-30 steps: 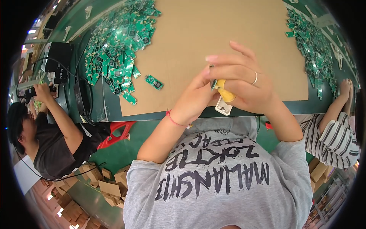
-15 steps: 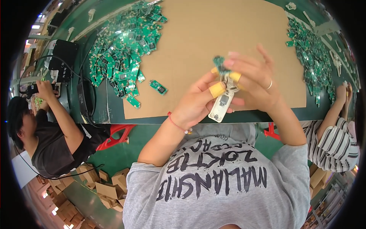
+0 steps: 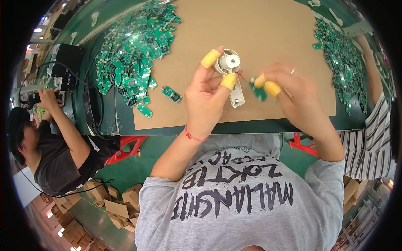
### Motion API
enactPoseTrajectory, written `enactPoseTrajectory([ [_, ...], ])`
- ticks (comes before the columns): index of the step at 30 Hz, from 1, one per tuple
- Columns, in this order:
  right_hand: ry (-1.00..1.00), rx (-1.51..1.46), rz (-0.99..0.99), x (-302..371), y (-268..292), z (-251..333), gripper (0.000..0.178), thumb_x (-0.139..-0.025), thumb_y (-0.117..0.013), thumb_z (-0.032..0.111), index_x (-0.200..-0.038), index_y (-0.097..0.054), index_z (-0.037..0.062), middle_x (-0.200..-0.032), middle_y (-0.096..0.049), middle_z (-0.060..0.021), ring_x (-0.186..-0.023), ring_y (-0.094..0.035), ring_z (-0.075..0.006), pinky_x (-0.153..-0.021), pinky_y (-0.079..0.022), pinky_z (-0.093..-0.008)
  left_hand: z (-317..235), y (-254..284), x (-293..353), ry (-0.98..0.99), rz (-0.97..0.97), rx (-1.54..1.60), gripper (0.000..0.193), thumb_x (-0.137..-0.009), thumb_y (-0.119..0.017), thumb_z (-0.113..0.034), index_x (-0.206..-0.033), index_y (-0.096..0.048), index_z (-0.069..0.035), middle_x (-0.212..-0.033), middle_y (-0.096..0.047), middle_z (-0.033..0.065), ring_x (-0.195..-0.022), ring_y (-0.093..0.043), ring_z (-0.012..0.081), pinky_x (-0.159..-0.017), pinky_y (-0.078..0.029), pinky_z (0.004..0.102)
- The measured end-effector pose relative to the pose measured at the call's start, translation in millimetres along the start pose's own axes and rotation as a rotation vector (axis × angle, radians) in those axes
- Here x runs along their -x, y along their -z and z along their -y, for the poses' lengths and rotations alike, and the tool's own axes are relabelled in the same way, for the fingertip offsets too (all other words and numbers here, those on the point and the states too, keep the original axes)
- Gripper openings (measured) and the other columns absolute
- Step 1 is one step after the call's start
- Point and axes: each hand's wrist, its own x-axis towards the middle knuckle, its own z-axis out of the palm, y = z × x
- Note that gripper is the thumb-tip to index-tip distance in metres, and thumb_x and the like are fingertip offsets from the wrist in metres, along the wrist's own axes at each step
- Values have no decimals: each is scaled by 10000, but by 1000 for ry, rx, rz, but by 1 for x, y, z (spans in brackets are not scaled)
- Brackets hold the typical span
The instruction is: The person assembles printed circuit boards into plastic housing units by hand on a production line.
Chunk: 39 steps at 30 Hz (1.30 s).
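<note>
My left hand [image 3: 206, 94], its thumb and forefinger wrapped in yellow tape, grips a white handheld fan housing [image 3: 230, 62]. The round head with a central hub points away from me, and the narrow handle [image 3: 237, 98] hangs toward the table's near edge. Off to its right, my right hand [image 3: 295, 90] pinches a small green circuit board [image 3: 260, 93] between yellow-taped fingers; both are smeared by motion. Thin reddish wires [image 3: 243, 77] run from the fan head toward the board.
Brown cardboard [image 3: 201, 33] covers the table under my hands. A heap of green boards [image 3: 134, 54] lies left, one loose board [image 3: 171, 94] beside it. Another heap [image 3: 341, 62] is at right. Black equipment [image 3: 69, 65] and people flank me.
My hands have moved apart, the right one drawing the board out to the right. The fan housing has turned and moved away from me, its head now in plain sight. The right-hand person's arm reaches farther forward.
</note>
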Motion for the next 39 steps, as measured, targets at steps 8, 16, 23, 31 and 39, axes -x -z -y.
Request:
enactPoseTrajectory([
  [8,-58,-431,-42,1,-22,-3,148,-788,-527,-45,-913,-593,1,-959,-609,-104,-886,-581,-219,-779,-449,-289,1,-7,0,-39,-23,26,467,-833,-476,78,-1279,-344,38,-1139,-519,140,-984,-579,211,-832,-481,291],
  [16,-54,-481,-108,3,-37,-6,158,-730,-620,14,-881,-579,40,-917,-618,-70,-859,-596,-215,-746,-458,-290,-5,-8,0,47,-26,142,431,-865,-460,26,-1282,-349,15,-1122,-525,141,-978,-577,218,-823,-495,311],
  [23,-102,-282,-245,4,-54,-8,268,-700,-651,13,-932,-518,35,-891,-604,-81,-826,-589,-186,-705,-473,-289,-6,-13,0,84,-52,181,424,-891,-437,-45,-1303,-335,-39,-1161,-517,123,-1026,-558,241,-812,-500,313],
  [31,-599,-847,207,-9,-59,-9,134,-798,-547,117,-839,-556,-11,-693,-605,-74,-616,-583,-176,-567,-463,-276,2,-15,-6,-33,-116,123,533,-839,-455,49,-1332,-275,-42,-1188,-488,117,-1042,-533,216,-879,-436,319],
  [39,-588,-759,336,-97,-53,-54,252,-875,-448,265,-823,-566,48,-603,-514,3,-528,-495,-75,-490,-391,-209,-18,17,-31,-47,-198,-149,737,-802,-539,-45,-1395,-102,-72,-1316,-328,151,-1244,-314,235,-1000,-262,399],
])
